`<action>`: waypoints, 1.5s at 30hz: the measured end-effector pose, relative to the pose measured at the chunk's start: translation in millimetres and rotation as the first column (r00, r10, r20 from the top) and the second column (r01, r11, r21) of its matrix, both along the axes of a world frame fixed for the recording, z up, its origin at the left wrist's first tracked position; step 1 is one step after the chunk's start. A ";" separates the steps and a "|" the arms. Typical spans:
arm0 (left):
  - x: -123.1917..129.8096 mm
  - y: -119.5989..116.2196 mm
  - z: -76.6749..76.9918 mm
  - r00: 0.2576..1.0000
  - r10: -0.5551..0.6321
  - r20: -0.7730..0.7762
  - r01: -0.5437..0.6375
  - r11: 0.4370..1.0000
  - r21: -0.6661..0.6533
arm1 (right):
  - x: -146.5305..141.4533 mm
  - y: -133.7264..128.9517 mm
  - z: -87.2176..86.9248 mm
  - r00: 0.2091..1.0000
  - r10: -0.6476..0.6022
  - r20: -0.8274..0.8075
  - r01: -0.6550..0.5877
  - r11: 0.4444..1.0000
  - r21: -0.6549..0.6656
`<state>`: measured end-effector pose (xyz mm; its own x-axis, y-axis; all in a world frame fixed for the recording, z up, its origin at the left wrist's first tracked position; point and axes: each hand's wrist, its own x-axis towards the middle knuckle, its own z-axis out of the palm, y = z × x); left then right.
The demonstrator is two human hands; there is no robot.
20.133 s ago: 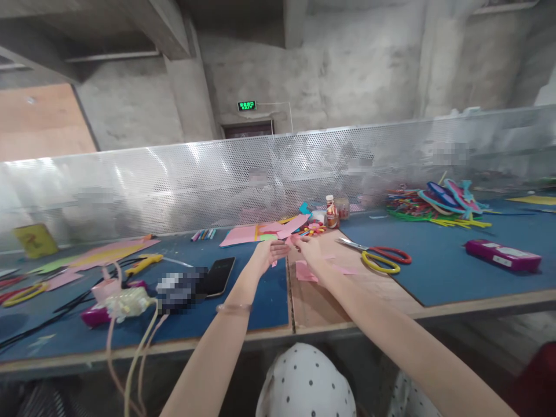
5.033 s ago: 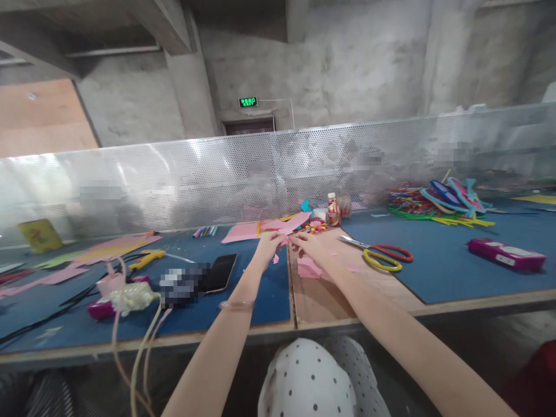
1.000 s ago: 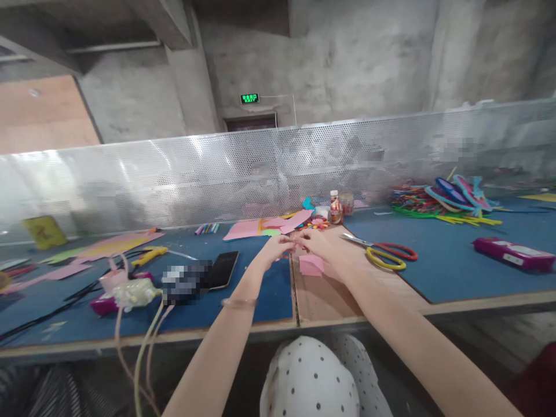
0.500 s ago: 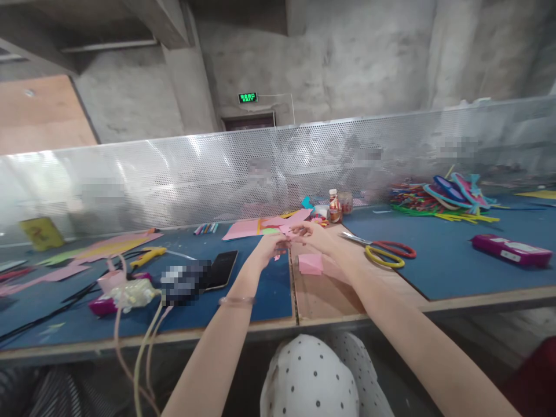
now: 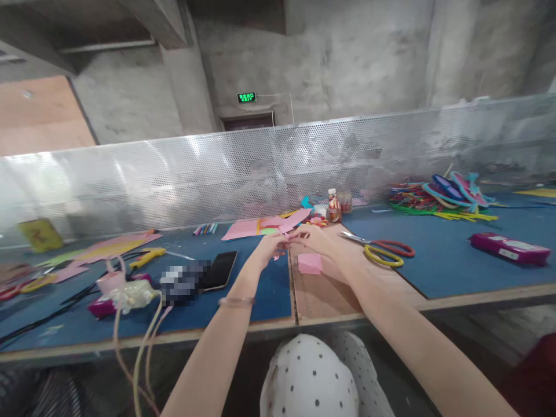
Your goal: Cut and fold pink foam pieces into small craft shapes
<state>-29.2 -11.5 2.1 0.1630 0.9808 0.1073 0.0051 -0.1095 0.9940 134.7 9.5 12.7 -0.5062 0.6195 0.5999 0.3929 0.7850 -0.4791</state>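
Observation:
My left hand (image 5: 270, 245) and my right hand (image 5: 311, 236) meet over the middle of the table, fingers closed around a small pink paper piece (image 5: 285, 236). Its shape is mostly hidden by the fingers. Just below my right hand, a stack of pink paper squares (image 5: 310, 263) lies on the brown board. Beyond the hands are larger pink sheets (image 5: 243, 229) and a small green piece (image 5: 269, 231). Scissors with red and yellow handles (image 5: 384, 252) rest to the right of my right hand.
A black phone (image 5: 221, 270) and a glue gun with a yellow part (image 5: 147, 257) lie left. A bottle (image 5: 333, 206) stands behind the hands. Pipe cleaners (image 5: 417, 200) and a purple case (image 5: 510, 249) are right. Another person's hand (image 5: 15, 272) is at the far left, by scissors.
At the far left, another person's hand and red and yellow scissor handles have come into view over the pink paper. My fingers have shifted slightly around the paper piece.

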 end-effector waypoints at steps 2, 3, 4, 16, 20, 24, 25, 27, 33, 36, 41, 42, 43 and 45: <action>-0.5 -0.4 0.3 1.000 -0.008 -0.007 0.008 1.000 -0.003 | 0.0 -3.5 1.0 1.000 -0.031 0.003 0.031 0.999 0.033; -0.7 -0.2 0.1 1.000 -0.013 -0.009 0.013 1.000 -0.001 | 0.3 -5.0 0.9 0.999 -0.042 0.004 0.042 0.998 0.046; -1.0 0.2 -0.2 1.000 -0.019 -0.010 0.019 1.000 0.002 | 0.7 -6.1 0.5 0.999 -0.051 0.003 0.051 0.997 0.056; -0.9 1.6 -5.5 0.994 -0.106 -0.024 0.107 0.993 0.054 | 0.1 -4.9 -7.9 0.986 -0.048 -0.161 0.017 0.982 -0.188; -1.4 1.1 -6.2 0.992 -0.108 -0.071 0.114 0.989 0.092 | -1.0 -4.3 -7.2 0.976 -0.050 -0.211 0.002 0.975 -0.222; -2.8 4.0 -7.8 0.984 -0.094 -0.150 0.116 0.983 0.145 | -0.6 -5.6 -4.5 0.981 -0.094 -0.169 0.064 0.982 -0.176; -3.1 5.0 -8.1 0.980 -0.081 -0.180 0.110 0.981 0.162 | -0.6 -6.1 -4.0 0.981 -0.111 -0.159 0.085 0.983 -0.161; -3.5 6.7 -8.4 0.967 -0.041 -0.251 0.095 0.974 0.206 | -0.6 -6.9 -3.6 0.981 -0.127 -0.146 0.106 0.984 -0.145; -3.1 7.2 -7.6 0.936 0.044 -0.348 0.061 0.957 0.285 | -1.8 -7.7 -4.0 0.976 -0.121 -0.179 0.089 0.981 -0.175; -2.9 7.7 -7.5 0.934 0.059 -0.352 0.047 0.957 0.285 | -3.4 -9.2 -4.1 0.969 -0.099 -0.225 0.053 0.978 -0.201; -2.5 8.2 -7.1 0.935 0.066 -0.347 0.032 0.963 0.267 | -6.4 -9.1 -6.1 0.945 -0.017 -0.326 -0.062 0.971 -0.230; -2.2 7.5 -6.8 0.938 0.063 -0.340 0.031 0.964 0.263 | -6.8 -8.7 -6.5 0.942 -0.012 -0.335 -0.071 0.969 -0.236; -2.0 6.6 -6.4 0.943 0.058 -0.328 0.031 0.964 0.262 | -7.0 -8.3 -6.7 0.940 -0.019 -0.342 -0.068 0.968 -0.243; -1.5 4.6 -5.6 0.954 0.050 -0.294 0.031 0.964 0.264 | -7.2 -7.9 -6.5 0.937 -0.047 -0.345 -0.044 0.967 -0.253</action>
